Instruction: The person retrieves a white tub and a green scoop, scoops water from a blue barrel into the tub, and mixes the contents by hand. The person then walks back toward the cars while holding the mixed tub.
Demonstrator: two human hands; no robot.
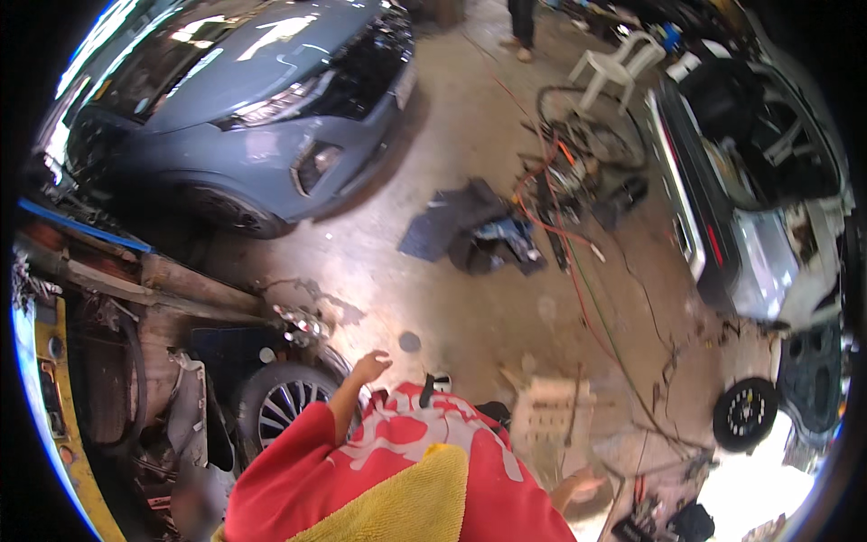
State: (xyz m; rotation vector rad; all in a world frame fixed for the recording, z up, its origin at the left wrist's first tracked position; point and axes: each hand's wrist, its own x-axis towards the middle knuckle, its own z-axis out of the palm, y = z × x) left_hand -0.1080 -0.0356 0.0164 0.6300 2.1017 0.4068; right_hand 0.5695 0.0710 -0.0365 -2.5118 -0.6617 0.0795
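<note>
My left hand [371,366] is held out beside my body, near a wheel with a tire [287,406] at the left. Its fingers are loosely apart, and nothing shows in them. My right hand [585,486] hangs low at the right, next to a light-coloured board with holes [553,420]. It is blurred, so its fingers and anything in them cannot be made out. A yellow cloth [411,497] lies over the front of my red shirt, touched by neither hand.
A grey-blue car [307,117] stands at the far left. Dark cloths [479,230], a red hose [578,289] and a white chair [619,68] lie or stand ahead. A car body [722,199] and a spare wheel [746,414] are at the right. A person's legs [522,27] show far ahead.
</note>
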